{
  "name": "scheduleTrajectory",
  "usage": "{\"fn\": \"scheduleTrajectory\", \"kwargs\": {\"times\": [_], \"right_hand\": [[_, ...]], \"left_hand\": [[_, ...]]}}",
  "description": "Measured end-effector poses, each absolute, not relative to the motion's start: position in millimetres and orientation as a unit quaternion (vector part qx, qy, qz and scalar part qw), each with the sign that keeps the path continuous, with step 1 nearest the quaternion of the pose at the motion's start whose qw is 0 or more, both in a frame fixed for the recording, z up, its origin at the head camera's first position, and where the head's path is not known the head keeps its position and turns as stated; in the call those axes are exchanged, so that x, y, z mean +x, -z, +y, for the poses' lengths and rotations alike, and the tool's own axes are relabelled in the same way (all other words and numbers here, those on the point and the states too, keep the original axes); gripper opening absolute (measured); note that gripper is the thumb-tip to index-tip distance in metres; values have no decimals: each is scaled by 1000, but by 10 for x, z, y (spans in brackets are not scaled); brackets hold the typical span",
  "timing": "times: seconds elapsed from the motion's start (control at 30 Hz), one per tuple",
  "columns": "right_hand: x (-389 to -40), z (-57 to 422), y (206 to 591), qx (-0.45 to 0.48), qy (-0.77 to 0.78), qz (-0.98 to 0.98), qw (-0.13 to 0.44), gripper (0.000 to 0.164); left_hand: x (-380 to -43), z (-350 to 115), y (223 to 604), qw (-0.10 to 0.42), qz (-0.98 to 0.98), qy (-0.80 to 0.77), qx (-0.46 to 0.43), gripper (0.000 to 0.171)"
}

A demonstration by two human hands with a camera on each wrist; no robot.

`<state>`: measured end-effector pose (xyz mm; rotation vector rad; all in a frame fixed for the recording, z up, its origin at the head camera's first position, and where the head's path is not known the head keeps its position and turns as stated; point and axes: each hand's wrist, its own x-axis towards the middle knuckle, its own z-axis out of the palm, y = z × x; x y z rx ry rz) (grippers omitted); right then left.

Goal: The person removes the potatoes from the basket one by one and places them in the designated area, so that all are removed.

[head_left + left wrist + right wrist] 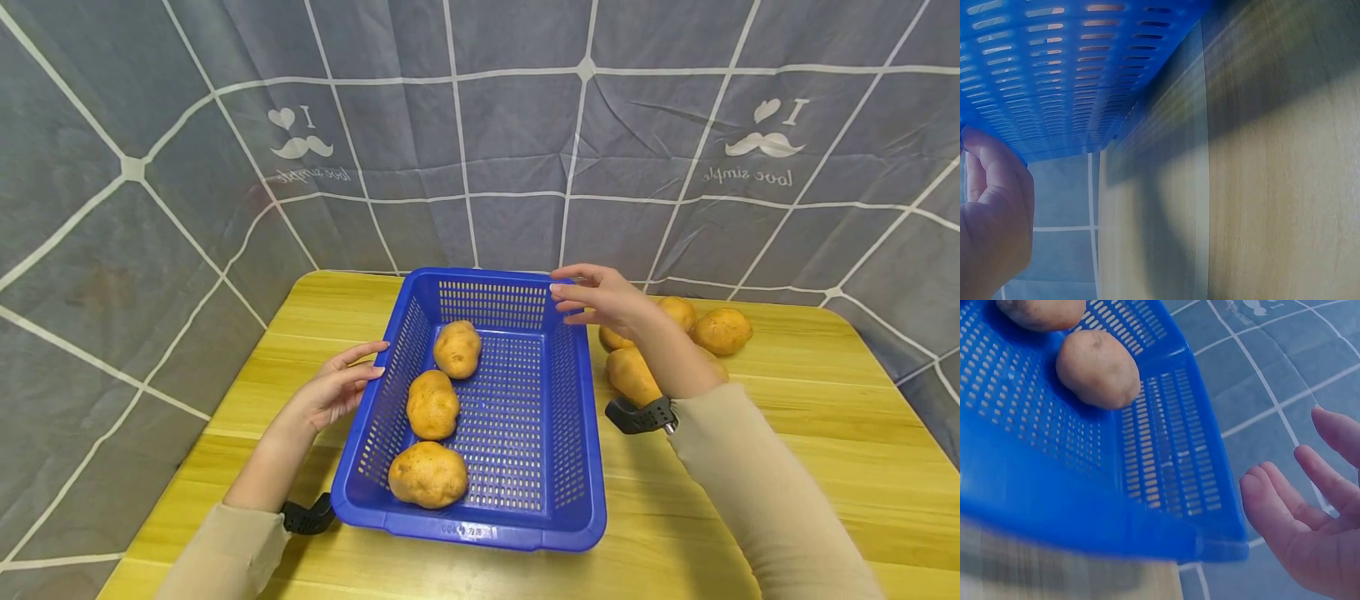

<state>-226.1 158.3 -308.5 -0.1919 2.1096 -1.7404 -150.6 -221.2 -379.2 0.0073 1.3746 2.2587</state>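
Observation:
A blue plastic basket (465, 533) with slotted walls stands on the wooden table. Along its left side lie three potatoes: a far one (457, 349), a middle one (432, 406) and a near one (428, 475). My left hand (337, 387) is at the left rim, thumb and fingertips right against it from outside. The left wrist view shows that hand (994, 206) beside the slotted wall. My right hand (603, 297) is by the far right corner, fingers spread and loosely bent. In the right wrist view a gap separates its fingers (1266, 494) from the basket.
Several more potatoes lie right of the basket, partly behind my right forearm, among them one at the far right (722, 331) and one beside the wristband (632, 375). A grey cloth (517, 150) with white lines hangs behind the table (817, 450).

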Motion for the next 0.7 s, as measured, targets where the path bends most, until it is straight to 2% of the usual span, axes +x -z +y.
{"fn": "scheduleTrajectory", "kwargs": {"times": [0.7], "right_hand": [[-2354,984,3225,-61,633,737,227,46]], "left_hand": [[-1502,-2215,3794,245,506,-827,4,34]]}}
